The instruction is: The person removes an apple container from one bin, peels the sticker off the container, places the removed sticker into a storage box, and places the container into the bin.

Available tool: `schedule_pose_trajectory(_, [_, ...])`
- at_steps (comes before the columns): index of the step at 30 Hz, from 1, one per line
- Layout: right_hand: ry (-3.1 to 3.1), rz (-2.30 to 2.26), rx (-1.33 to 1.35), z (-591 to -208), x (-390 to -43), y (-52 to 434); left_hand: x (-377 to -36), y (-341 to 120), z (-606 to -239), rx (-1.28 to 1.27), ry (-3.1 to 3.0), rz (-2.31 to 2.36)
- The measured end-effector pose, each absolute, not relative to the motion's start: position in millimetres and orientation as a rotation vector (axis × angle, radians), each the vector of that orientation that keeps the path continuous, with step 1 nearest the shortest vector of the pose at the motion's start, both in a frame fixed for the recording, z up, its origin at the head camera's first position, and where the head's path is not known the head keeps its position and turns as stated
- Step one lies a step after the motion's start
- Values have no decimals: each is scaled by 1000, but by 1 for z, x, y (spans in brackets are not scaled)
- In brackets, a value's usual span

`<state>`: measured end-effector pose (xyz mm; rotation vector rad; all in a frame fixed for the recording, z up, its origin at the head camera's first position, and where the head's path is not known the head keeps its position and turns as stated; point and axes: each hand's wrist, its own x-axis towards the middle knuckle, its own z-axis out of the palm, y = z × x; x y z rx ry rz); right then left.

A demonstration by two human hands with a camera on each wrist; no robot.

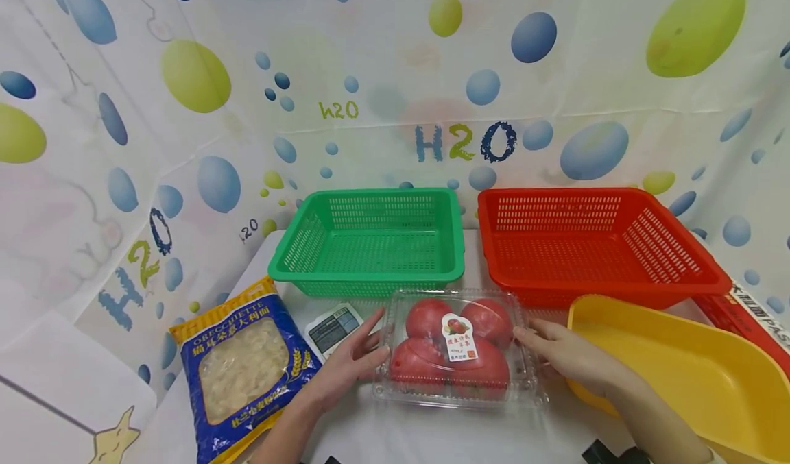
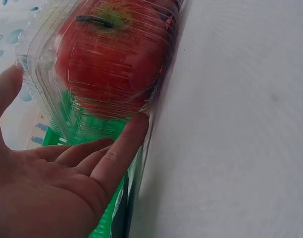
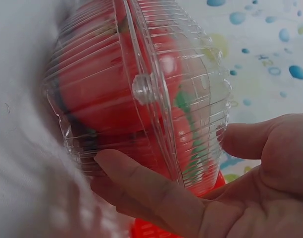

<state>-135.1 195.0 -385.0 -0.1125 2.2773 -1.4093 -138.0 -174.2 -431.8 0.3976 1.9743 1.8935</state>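
Clear ribbed plastic clamshell of red apples sits on the white counter, its label print too small to read. Both hands, left and right, press spread, straight fingers against its ends. Only the left wrist view shows an apple's stem.

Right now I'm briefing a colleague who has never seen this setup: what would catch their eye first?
A clear clamshell box of red apples sits front and centre on the white table, with the left hand and right hand touching its two sides. Behind it stand a green basket and a red basket; a blue pasta bag lies left.
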Motion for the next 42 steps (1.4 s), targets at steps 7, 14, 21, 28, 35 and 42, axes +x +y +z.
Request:
schedule_pose_trajectory(7, [2341, -1387, -158, -378, -132, 200, -137, -174, -431, 375, 2016, 1891])
schedule_pose_trajectory(14, [2334, -1456, -253, -370, -131, 211, -138, -171, -432, 370, 2085, 1902])
schedule_pose_trajectory(21, [2413, -1475, -295, -350, -132, 221, -141, -167, -434, 487, 2233, 1992])
schedule_pose_trajectory(28, [2628, -1410, -448, -333, -142, 209, -144, -156, -437, 642, 2352, 2081])
schedule_pose_trajectory(35, [2543, -1402, -580, -334, -157, 177, -149, -147, -438, 686, 2411, 2067])
schedule_pose_trajectory(42, [2478, -1350, -642, -338, -169, 158, -152, -143, -440, 673, 2402, 2125])
